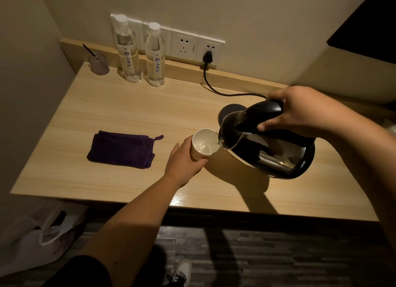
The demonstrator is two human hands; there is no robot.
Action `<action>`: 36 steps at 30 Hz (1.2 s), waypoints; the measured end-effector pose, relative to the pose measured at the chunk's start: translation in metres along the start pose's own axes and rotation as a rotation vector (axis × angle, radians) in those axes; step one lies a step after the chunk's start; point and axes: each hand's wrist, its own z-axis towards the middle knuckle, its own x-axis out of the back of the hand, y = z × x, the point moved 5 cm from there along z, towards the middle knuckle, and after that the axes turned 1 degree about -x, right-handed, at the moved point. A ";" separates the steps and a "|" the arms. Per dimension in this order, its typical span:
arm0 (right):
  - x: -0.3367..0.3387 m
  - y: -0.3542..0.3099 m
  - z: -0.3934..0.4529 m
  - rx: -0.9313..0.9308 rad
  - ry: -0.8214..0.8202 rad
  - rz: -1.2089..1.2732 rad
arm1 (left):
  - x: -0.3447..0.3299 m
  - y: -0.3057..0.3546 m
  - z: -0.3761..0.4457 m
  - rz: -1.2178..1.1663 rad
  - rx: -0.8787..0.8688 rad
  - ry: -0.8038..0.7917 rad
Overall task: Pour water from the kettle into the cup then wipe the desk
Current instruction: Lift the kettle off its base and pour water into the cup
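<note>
Right hand (300, 111): fingers (264, 124) wrapped tight round the black handle of the kettle (265, 145); only the thumb tip and knuckles show, the rest of the fingers hidden behind the handle. Left hand (184, 160): fingers curled shut round the lower wall of the cup (204, 144), fingertips mostly out of sight behind it.

Kettle is tilted, its long axis leaning down toward the cup, spout at the cup's rim, steel base swung away from the cup. Whether it touches the rim, cannot tell. Its round base plate (230, 111) sits just behind the kettle, largely covered by it. Black cord (227, 92) runs from there to a plug (207, 57) in the wall socket behind the kettle.

Cup is white, upright, mouth open upward, with clear water in it; level hard to read in the dim light. It stands or hovers at the tabletop (128, 107); contact not visible.

Folded dark purple cloth (122, 149) lies flat beyond the cup from the kettle, apart from the cup. Two capped water bottles (128, 51) stand at the wall, far behind the cloth, both holding clear liquid. An inverted tumbler (99, 64) beside them, blurred.
</note>
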 end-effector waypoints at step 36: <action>-0.018 0.043 -0.032 -0.191 0.049 0.337 | 0.001 0.001 0.001 0.003 -0.025 -0.004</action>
